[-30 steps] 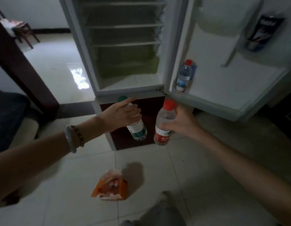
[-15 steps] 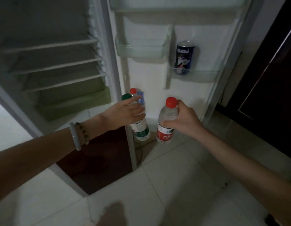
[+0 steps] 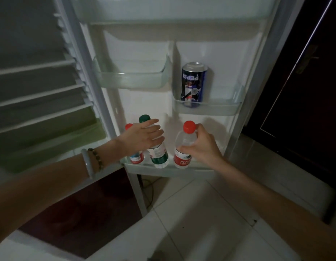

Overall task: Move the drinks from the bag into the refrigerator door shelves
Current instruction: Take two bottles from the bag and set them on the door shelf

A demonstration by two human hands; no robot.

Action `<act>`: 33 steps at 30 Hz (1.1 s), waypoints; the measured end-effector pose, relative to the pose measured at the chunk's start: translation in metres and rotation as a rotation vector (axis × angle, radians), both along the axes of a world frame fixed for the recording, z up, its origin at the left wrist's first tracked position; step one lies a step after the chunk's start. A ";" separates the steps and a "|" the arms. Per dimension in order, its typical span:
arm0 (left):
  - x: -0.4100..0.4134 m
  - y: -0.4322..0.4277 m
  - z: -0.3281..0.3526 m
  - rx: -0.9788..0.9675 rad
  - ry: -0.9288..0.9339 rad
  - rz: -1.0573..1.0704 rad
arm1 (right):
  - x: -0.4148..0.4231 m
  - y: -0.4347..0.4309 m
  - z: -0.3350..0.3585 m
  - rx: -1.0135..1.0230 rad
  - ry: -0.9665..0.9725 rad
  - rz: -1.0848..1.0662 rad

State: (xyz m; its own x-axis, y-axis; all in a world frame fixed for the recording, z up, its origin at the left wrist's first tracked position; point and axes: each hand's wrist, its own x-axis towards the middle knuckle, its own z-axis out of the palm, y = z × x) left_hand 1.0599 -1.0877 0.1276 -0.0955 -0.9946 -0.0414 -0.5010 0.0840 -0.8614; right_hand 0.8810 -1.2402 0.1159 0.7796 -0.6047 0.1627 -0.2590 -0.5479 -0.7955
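Gripping a green-capped bottle (image 3: 157, 153) in the left hand (image 3: 142, 137) and a red-capped bottle (image 3: 183, 147) in the right hand (image 3: 203, 146), both at the bottom door shelf (image 3: 163, 169).

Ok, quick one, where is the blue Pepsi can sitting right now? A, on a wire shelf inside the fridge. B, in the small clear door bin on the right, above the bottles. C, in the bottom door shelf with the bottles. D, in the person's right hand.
B: the blue Pepsi can stands alone in the small clear door bin, above the bottles.
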 end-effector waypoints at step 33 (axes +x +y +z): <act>0.081 -0.042 -0.080 0.133 -0.053 -0.148 | 0.107 -0.011 -0.078 0.083 0.116 0.027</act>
State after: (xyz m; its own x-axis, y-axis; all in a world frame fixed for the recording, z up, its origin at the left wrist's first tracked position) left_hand 1.1413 -1.1300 0.0480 -0.2348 -0.9552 -0.1800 -0.4292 0.2680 -0.8625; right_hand 0.9885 -1.2515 0.0375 0.8066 -0.5907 0.0206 -0.3378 -0.4893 -0.8040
